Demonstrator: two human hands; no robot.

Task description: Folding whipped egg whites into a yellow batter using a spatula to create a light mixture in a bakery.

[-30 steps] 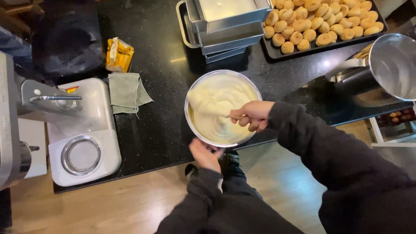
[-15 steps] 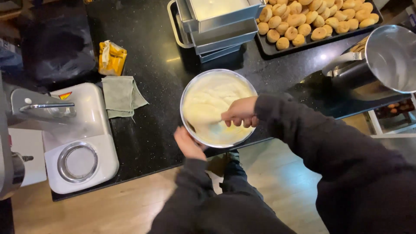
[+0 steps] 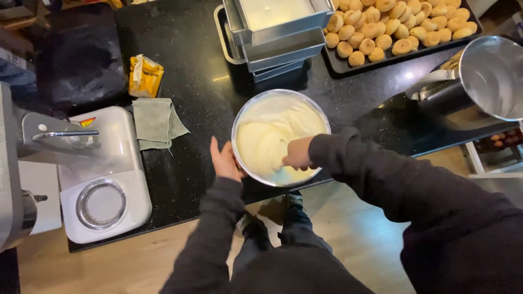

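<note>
At frame centre a steel bowl (image 3: pixel 281 136) of pale cream stands at the near edge of the black worktop (image 3: pixel 207 71); the left hand (image 3: pixel 225 160) lies flat against its rim, the right hand (image 3: pixel 299 154) is fisted inside, its tool hidden

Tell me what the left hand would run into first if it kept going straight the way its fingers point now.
The left hand rests against the metal bowl's left rim, fingers pointing up the black counter. Going straight on, it would probably slide along the bowl's side, then meet the stacked metal pans, though depth is unclear.
</note>
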